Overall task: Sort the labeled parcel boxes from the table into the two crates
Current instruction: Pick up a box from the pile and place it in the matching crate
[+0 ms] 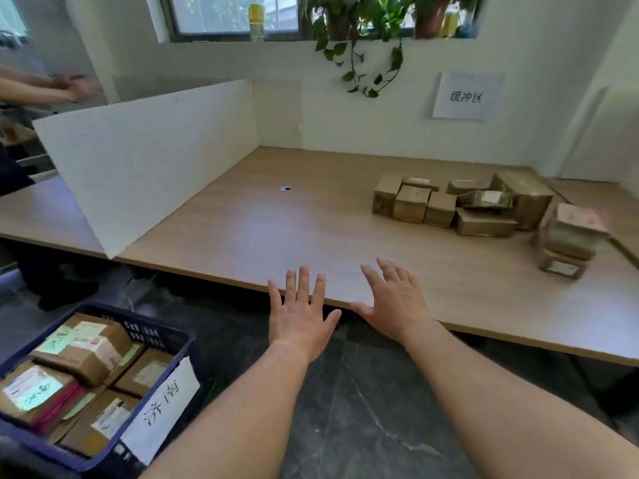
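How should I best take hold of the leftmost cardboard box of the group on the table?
Come from above and pinch the leftmost box by its near and far faces. Those look free, while its right side touches the next box.

The printed labels on the brown cardboard parcel boxes clustered on the pale wooden table are too blurred for me to read, and the motion-smeared stack of boxes nearest the right edge shows only a pinkish smudge on top. The dark blue plastic crate is cropped at left and bottom. A small dark-and-white round object on the tabletop is too small for me to identify. The upright white board divider hides the table behind it; beyond it, another person's blurred hands show, arms cropped at left.
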